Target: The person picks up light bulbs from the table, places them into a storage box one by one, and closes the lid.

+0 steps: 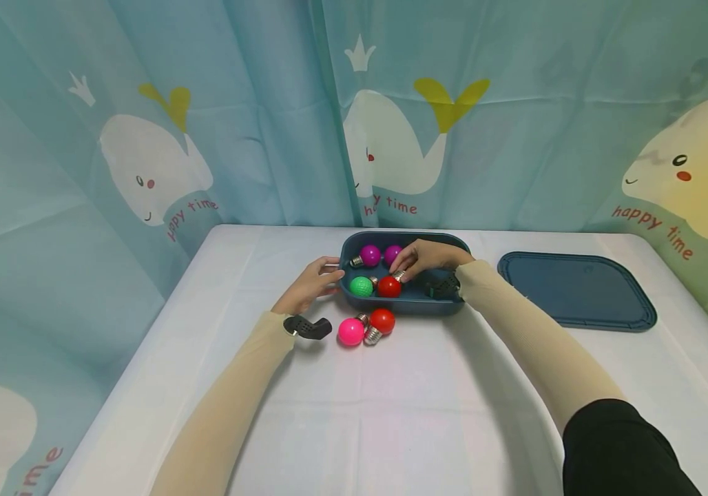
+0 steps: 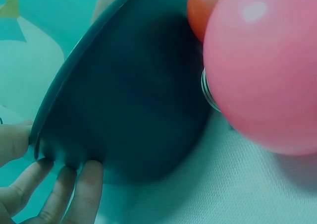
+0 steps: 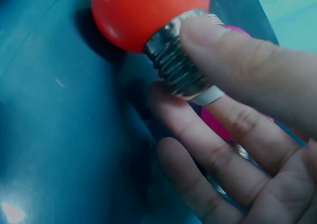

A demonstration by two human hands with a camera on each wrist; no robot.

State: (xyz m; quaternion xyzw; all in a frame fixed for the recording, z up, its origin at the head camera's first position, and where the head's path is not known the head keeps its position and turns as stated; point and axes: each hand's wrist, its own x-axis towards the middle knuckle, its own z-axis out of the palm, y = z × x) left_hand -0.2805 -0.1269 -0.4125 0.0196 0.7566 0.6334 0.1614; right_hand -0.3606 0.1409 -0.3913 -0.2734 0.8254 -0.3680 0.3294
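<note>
Inside a dark blue plastic container (image 1: 434, 308), my right hand (image 1: 426, 257) pinches a red light bulb (image 1: 389, 287) by its silver screw base (image 3: 176, 60). The right wrist view shows the thumb across the base and the fingers behind it. My left hand (image 1: 312, 282) is at the container's left end, its fairly straight fingers (image 2: 89, 189) touching the outer wall and rim. A green bulb (image 1: 361, 286) lies left of the red one. Two purple bulbs, one at the left (image 1: 370, 255) and one partly hidden by my right hand (image 1: 392, 255), lie behind.
In front of the container, a pink bulb (image 1: 350, 332) and another red bulb (image 1: 382, 321) lie close together on the white tablecloth (image 1: 422, 413). A flat dark blue lid (image 1: 577, 289) lies at the right. A whale-print curtain (image 1: 279, 138) hangs behind the table.
</note>
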